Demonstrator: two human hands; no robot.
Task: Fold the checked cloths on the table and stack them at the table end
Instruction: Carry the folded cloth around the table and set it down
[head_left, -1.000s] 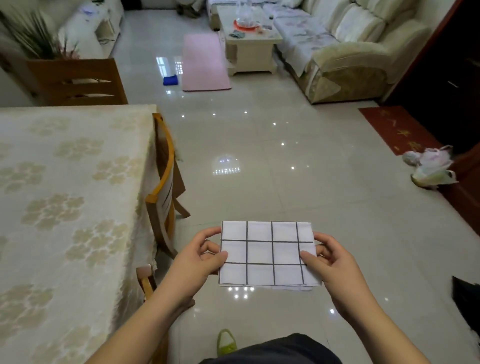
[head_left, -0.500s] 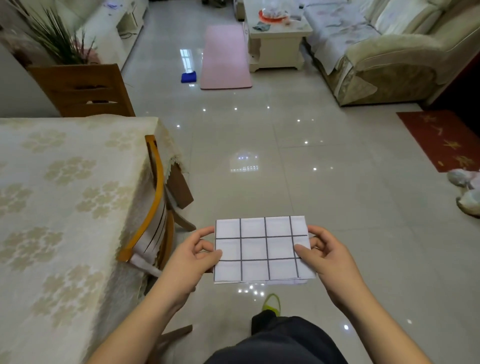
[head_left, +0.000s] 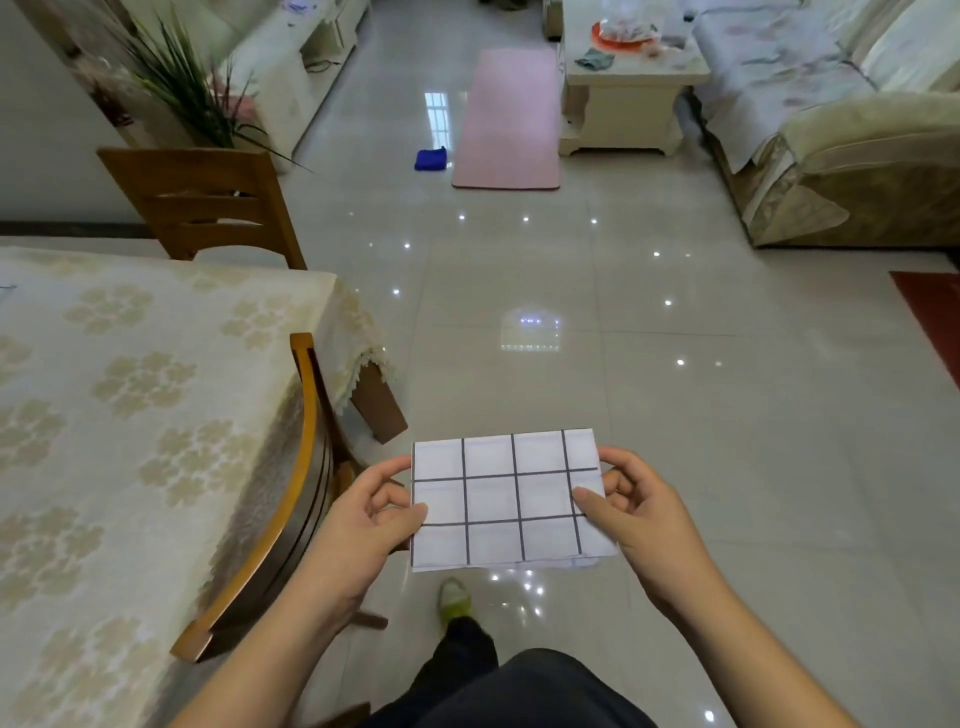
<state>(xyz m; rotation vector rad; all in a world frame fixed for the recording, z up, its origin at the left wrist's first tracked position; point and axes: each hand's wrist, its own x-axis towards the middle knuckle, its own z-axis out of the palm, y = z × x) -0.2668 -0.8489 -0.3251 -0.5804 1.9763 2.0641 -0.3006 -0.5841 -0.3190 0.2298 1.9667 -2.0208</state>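
A folded white cloth with a dark grid (head_left: 506, 499) is held flat in the air above the shiny tiled floor, to the right of the table. My left hand (head_left: 371, 519) pinches its left edge, thumb on top and fingers underneath. On the opposite edge my right hand (head_left: 636, 512) pinches it the same way. The table (head_left: 130, 415) with its cream flowered cover fills the left side; its far end lies ahead on the left. No other checked cloth shows in this view.
A wooden chair (head_left: 280, 499) is tucked against the table's right side, close to my left arm. Another wooden chair (head_left: 202, 202) stands at the table's far end. Beyond are a pink mat (head_left: 506, 119), a coffee table (head_left: 623, 83) and a sofa (head_left: 841, 119).
I have walked forward along the table's side, so the table's far end and the far chair are nearer. Both hands hold the folded cloth the same way as before.
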